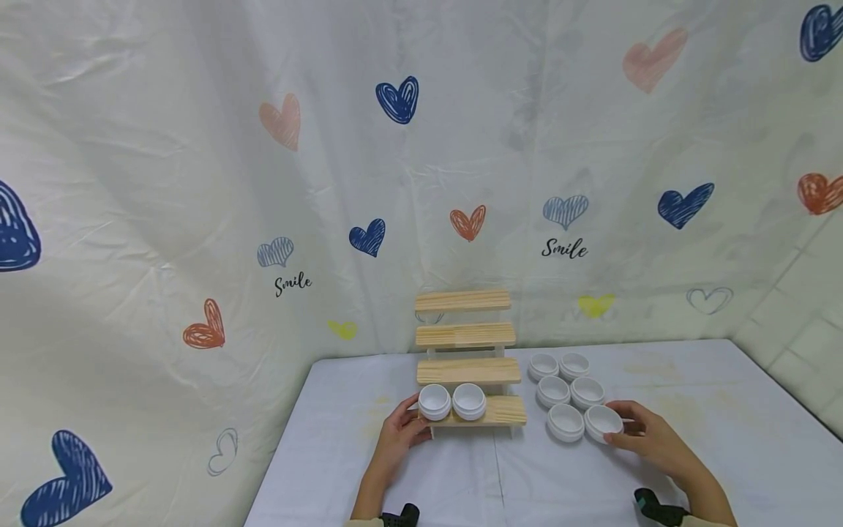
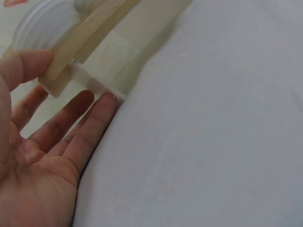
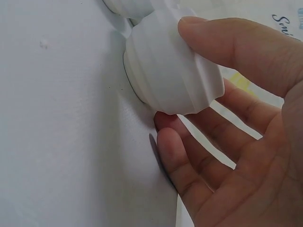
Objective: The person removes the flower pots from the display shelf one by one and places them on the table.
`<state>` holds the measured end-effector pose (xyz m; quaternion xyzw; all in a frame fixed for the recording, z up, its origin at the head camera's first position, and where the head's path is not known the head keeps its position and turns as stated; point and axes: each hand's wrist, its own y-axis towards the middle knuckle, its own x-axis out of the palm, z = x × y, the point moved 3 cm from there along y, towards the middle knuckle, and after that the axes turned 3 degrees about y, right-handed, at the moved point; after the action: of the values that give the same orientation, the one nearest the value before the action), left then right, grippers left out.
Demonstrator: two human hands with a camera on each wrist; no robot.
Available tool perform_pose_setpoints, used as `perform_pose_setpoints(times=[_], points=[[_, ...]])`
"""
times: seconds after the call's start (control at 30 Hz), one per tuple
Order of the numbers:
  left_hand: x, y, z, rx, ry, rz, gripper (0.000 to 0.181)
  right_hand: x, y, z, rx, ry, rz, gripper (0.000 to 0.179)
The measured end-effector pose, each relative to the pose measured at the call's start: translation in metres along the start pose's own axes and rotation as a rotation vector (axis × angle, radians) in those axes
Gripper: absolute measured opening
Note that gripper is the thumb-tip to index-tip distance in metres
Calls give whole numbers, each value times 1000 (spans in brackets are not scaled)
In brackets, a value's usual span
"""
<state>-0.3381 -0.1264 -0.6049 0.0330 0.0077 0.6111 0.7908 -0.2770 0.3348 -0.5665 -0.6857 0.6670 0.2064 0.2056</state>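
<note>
My left hand (image 1: 396, 437) is at the left end of the lowest board of a tiered wooden display rack (image 1: 506, 411). In the left wrist view, its thumb and fingers pinch the end of that board (image 2: 85, 42), close to a clear support. Two small white bowls (image 1: 469, 401) sit side by side on this lowest step, the left one right by my thumb. To the right of the rack, my right hand (image 1: 650, 433) holds another small white bowl (image 3: 165, 66) by its side, thumb on the near side and fingers behind. This bowl is the front right one of a group.
Several more white bowls (image 1: 552, 391) stand in two columns on the white-covered table (image 1: 454, 483), beside the rack. The rack's three upper boards (image 1: 467, 371) are bare. A white curtain (image 1: 461, 161) printed with hearts hangs behind the table.
</note>
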Motion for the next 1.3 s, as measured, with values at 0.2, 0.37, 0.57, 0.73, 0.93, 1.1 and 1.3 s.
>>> perform_pose_setpoints(times=[0.2, 0.37, 0.57, 0.73, 0.93, 1.1, 1.3], points=[[0, 0, 0, -10, -1, 3, 57, 0, 1, 2, 8, 3, -8, 65], [0, -1, 0, -17, -5, 5, 58, 0, 2, 2, 28, 3, -16, 68], [0, 0, -1, -12, -3, 3, 58, -1, -1, 0, -1, 16, -16, 66], [0, 0, -1, -6, 0, 1, 58, -3, 0, -1, 31, 5, -19, 68], [0, 0, -1, -6, 2, 0, 58, -7, 1, -1, 66, 5, 1, 67], [0, 0, 0, -3, 2, 0, 58, -11, 0, 0, 28, -2, 83, 60], [0, 0, 0, -2, 7, 4, 58, -19, -2, -5, 2, -31, 167, 55]])
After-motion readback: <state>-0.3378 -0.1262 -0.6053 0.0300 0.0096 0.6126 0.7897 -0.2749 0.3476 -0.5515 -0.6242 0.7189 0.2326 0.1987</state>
